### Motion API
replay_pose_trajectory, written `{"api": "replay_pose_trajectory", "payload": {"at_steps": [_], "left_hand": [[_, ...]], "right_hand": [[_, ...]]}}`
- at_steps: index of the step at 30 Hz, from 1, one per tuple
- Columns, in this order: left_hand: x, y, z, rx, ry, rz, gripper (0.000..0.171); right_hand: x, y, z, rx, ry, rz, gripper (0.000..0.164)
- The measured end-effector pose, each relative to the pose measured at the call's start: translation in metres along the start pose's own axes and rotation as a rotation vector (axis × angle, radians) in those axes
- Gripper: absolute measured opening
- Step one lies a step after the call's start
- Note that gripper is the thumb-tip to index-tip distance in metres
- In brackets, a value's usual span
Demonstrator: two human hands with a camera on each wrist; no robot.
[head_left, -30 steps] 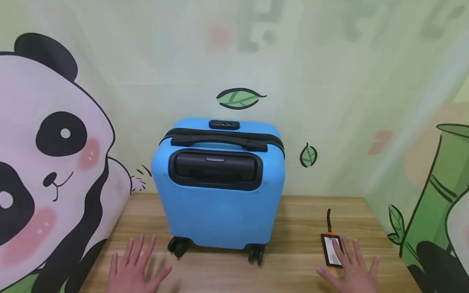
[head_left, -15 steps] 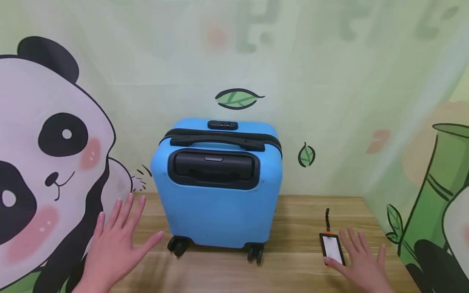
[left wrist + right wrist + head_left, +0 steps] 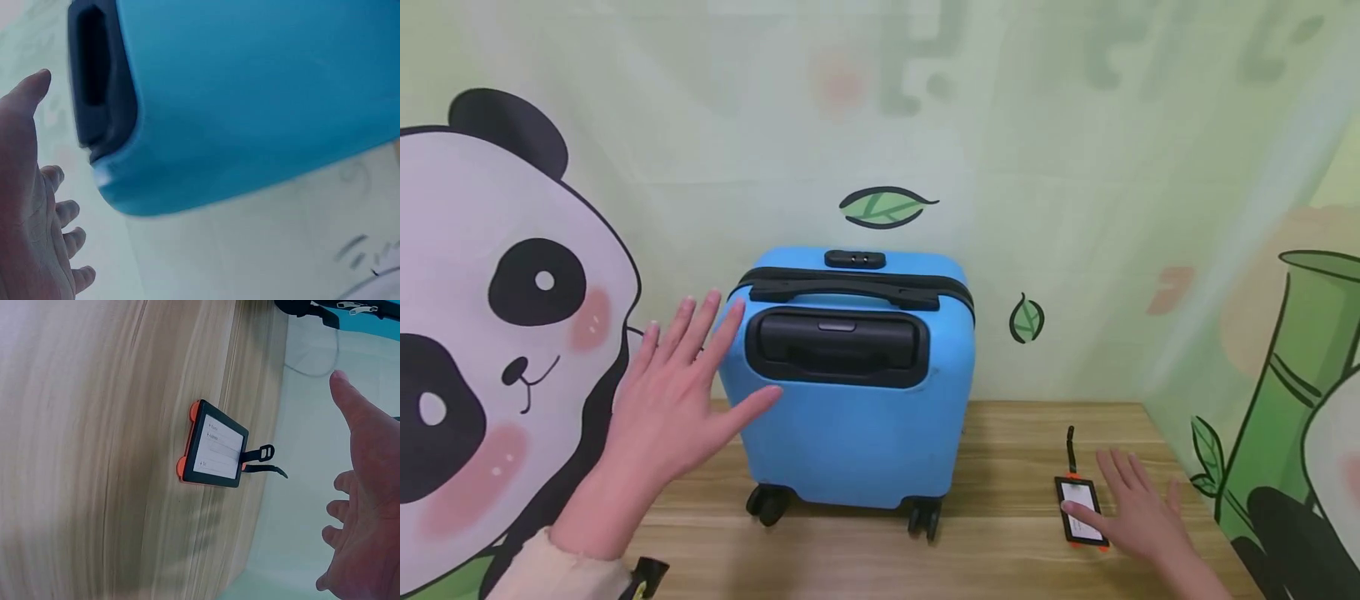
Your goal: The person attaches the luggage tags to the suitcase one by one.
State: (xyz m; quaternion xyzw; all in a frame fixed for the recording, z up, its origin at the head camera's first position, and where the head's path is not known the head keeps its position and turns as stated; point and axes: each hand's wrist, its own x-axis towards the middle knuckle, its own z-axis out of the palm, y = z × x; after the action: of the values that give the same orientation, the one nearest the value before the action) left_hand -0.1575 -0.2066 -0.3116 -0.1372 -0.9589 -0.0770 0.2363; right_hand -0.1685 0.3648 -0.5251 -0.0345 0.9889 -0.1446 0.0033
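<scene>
A blue suitcase (image 3: 850,442) stands upright on its wheels, with a black carry handle (image 3: 842,290) on top and a recessed black pull handle (image 3: 837,346) below it. My left hand (image 3: 673,400) is raised at the suitcase's left side, fingers spread; in the left wrist view a gap shows between hand and case (image 3: 250,112). On the right lies a luggage tag (image 3: 1081,510) with a black frame, orange corners, a white card and a black strap (image 3: 259,454). Over and beside it hovers my right hand (image 3: 1138,508), fingers extended, holding nothing.
The wooden tabletop (image 3: 1000,550) runs under the suitcase and tag. Behind rises a pale green printed backdrop (image 3: 1075,208), with a panda (image 3: 452,225) on the left and bamboo (image 3: 1292,367) on the right. A black combination lock (image 3: 855,259) sits on the suitcase's top.
My left hand has risen from the table's front edge up to the suitcase's upper left side. The right hand has moved slightly forward beside the luggage tag. Suitcase and tag stay put.
</scene>
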Motion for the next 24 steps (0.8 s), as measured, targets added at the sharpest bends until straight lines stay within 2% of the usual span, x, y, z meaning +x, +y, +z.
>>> {"api": "replay_pose_trajectory", "payload": {"at_steps": [6, 11, 18, 24], "left_hand": [[0.041, 0.021, -0.001, -0.044, -0.035, 0.026, 0.1], [0.061, 0.028, 0.004, -0.074, -0.049, 0.016, 0.099], [0.072, 0.027, 0.012, -0.097, -0.087, 0.001, 0.099], [0.074, 0.026, 0.022, -0.135, -0.08, -0.007, 0.099]], "right_hand": [[0.009, -0.002, 0.007, 0.033, -0.01, 0.04, 0.117], [0.016, 0.002, 0.021, 0.055, -0.004, 0.047, 0.119], [0.02, 0.012, 0.043, 0.032, -0.009, 0.064, 0.119], [0.018, 0.021, 0.06, 0.045, -0.062, 0.102, 0.119]]}}
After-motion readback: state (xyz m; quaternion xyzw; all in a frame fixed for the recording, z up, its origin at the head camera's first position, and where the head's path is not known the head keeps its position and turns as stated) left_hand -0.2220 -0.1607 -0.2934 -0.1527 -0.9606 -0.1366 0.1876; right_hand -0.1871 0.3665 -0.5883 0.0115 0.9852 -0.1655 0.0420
